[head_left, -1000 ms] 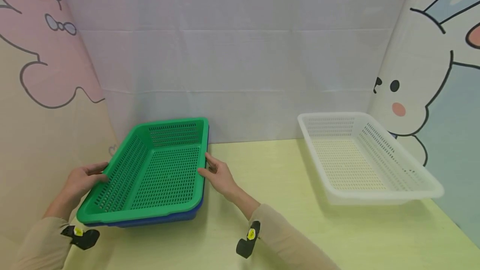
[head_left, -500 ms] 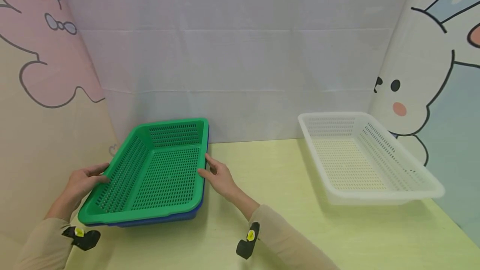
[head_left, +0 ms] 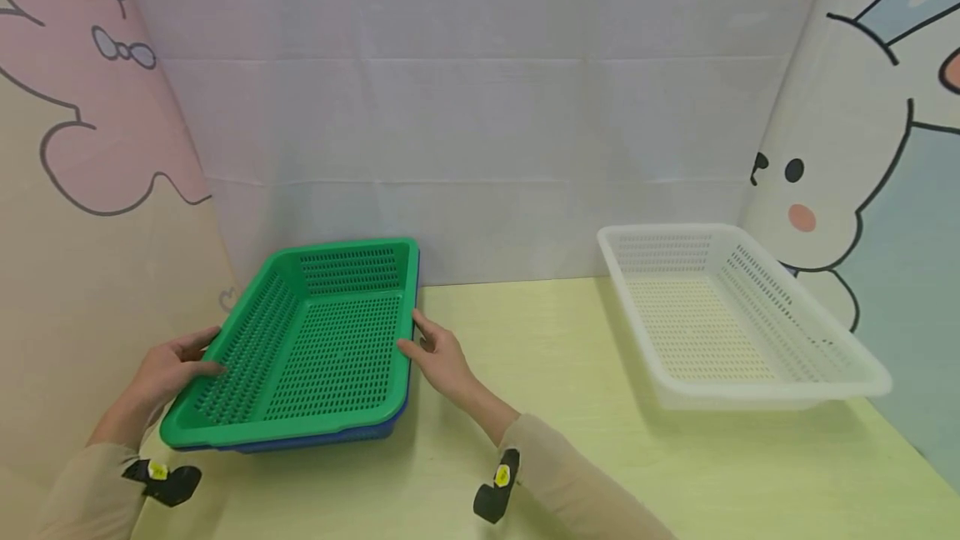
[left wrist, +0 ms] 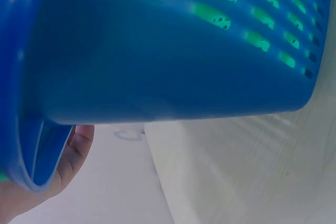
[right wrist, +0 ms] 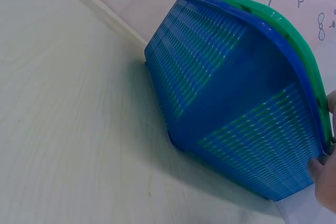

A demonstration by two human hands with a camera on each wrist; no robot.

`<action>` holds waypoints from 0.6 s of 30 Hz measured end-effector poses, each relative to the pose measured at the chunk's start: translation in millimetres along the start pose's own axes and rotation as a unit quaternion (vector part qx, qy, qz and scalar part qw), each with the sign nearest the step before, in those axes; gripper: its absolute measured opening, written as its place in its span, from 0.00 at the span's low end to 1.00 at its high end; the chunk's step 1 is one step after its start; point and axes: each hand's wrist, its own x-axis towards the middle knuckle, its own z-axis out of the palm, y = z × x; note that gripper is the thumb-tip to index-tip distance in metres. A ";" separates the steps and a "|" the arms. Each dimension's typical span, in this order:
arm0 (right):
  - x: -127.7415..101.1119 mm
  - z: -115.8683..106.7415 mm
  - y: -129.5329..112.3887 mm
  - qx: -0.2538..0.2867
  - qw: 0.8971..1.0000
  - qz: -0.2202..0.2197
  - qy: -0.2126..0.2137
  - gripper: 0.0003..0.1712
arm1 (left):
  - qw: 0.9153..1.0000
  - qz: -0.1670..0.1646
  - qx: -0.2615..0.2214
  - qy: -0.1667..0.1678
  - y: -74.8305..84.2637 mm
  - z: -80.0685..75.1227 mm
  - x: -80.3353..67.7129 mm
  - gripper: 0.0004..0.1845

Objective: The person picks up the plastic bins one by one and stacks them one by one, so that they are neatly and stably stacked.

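Observation:
In the head view, a green plastic basket (head_left: pixel 345 348) with slotted sides and floor sits nested in a blue basket (head_left: pixel 330 438) at the left of the table. My left hand (head_left: pixel 168 369) grips the left rim, thumb over the green edge. My right hand (head_left: pixel 442 357) holds the right rim between thumb and fingers. The left wrist view shows the blue basket's outer wall (left wrist: pixel 157 66) close up, with fingers (left wrist: pixel 79 150) behind its rim. Both stacked rims, green over blue, show in the right wrist view, where a fingertip (right wrist: pixel 315 167) lies against the blue side.
A white slotted basket (head_left: pixel 765 392) stands on the right side of the pale yellow-green table (head_left: pixel 525 373). A white sheet (head_left: pixel 480 123) hangs behind the table, with cartoon-printed panels at both sides.
The nested baskets have shifted very slightly right in the head view. My left thumb has moved a little further over the green rim. The right hand keeps its hold.

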 end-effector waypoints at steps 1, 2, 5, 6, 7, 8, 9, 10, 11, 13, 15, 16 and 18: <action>0.3 0.2 0.8 0.005 1.000 -0.002 -0.002 0.32 | 1.000 0.001 0.003 0.000 0.0 0.2 -0.5 0.42; 0.4 0.4 1.3 0.009 1.000 -0.003 -0.003 0.32 | 1.000 0.003 0.007 0.000 0.0 0.4 -1.1 0.42; 0.1 1.4 1.3 0.016 1.000 -0.002 -0.006 0.32 | 1.000 0.006 0.013 0.004 -0.6 1.0 -2.9 0.43; -0.1 1.9 0.8 0.017 1.000 -0.002 -0.006 0.32 | 1.000 0.008 0.012 0.006 -0.9 1.5 -3.2 0.43; -0.4 2.5 0.4 0.020 1.000 0.000 -0.005 0.32 | 1.000 0.007 0.011 0.008 -1.4 2.1 -3.3 0.43; -0.6 3.2 0.0 0.023 1.000 0.001 -0.004 0.32 | 1.000 0.007 0.012 0.010 -1.5 2.7 -3.6 0.43; -1.0 3.7 -0.5 0.027 1.000 0.002 -0.003 0.32 | 1.000 0.006 0.013 0.012 -1.7 3.3 -3.6 0.43; -1.4 4.3 -1.0 0.030 1.000 0.005 -0.002 0.32 | 1.000 0.006 0.011 0.013 -1.8 4.0 -3.6 0.43; -1.8 4.8 -1.5 0.032 0.999 0.006 0.000 0.32 | 1.000 0.006 0.011 0.013 -1.7 4.5 -3.4 0.43; -2.2 5.7 -2.1 0.035 0.999 0.010 0.005 0.31 | 1.000 0.005 0.012 0.013 -1.4 5.2 -2.8 0.43; -2.3 6.2 -2.8 0.037 0.999 0.011 0.011 0.31 | 1.000 0.005 0.012 0.013 -0.6 5.3 -2.2 0.43; -2.3 6.5 -3.0 0.038 0.999 0.013 0.013 0.31 | 1.000 0.004 0.011 0.014 -0.3 5.2 -2.0 0.43; -2.2 7.0 -3.5 0.039 0.999 0.014 0.017 0.31 | 1.000 0.001 0.011 0.015 0.6 4.7 -1.9 0.42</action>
